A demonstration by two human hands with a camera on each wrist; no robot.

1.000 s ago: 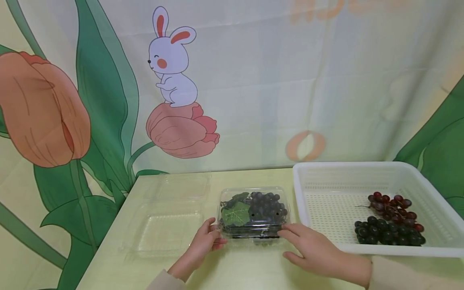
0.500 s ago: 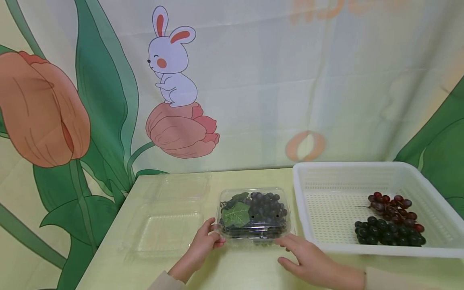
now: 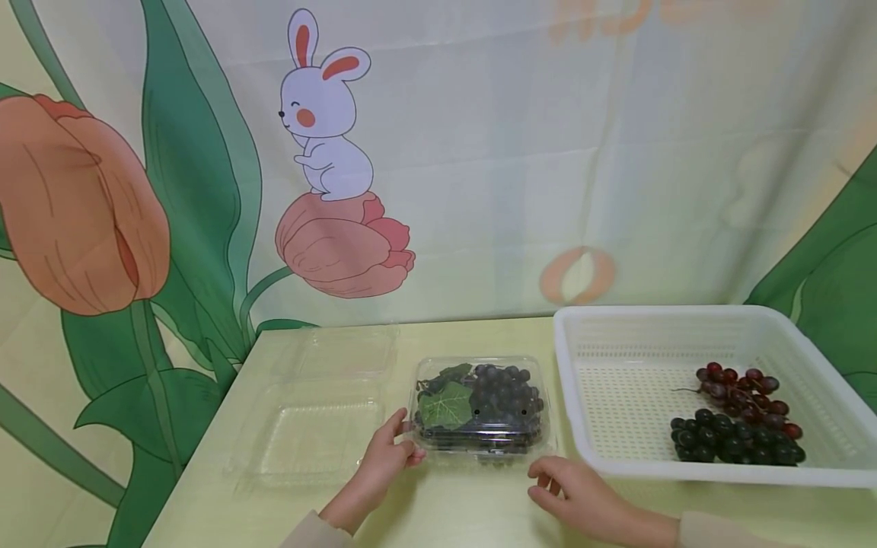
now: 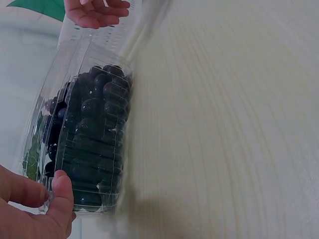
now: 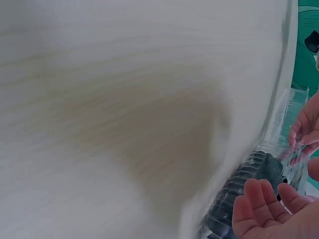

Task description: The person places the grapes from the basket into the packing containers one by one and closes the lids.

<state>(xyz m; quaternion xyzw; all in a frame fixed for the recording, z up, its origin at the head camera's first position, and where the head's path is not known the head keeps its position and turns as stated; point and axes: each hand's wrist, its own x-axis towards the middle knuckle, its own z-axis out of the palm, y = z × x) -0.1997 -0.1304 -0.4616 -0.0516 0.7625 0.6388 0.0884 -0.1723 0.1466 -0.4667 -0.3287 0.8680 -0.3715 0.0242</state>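
Note:
A clear plastic clamshell box [image 3: 479,440] with its lid down stands mid-table. Dark grapes [image 3: 507,388] and a green leaf [image 3: 445,405] show through it. My left hand [image 3: 381,460] is at its front left corner; in the left wrist view, thumb and finger pinch the rim of the box [image 4: 75,59]. Apart from the box, near its front right corner, my right hand [image 3: 582,491] hovers with loosely bent fingers and holds nothing. The right wrist view shows those fingers [image 5: 256,199] relaxed beside the box.
Another clear clamshell box [image 3: 318,445] lies opened flat on the left of the table. To the right is a white plastic basket [image 3: 617,473] with red grapes [image 3: 743,396] and black grapes [image 3: 733,441]. A printed curtain [image 3: 479,152] hangs behind the table.
My right hand has come off the front right of the clamshell box and drawn back toward me, its fingers bending a little. My left hand keeps its place at the left corner.

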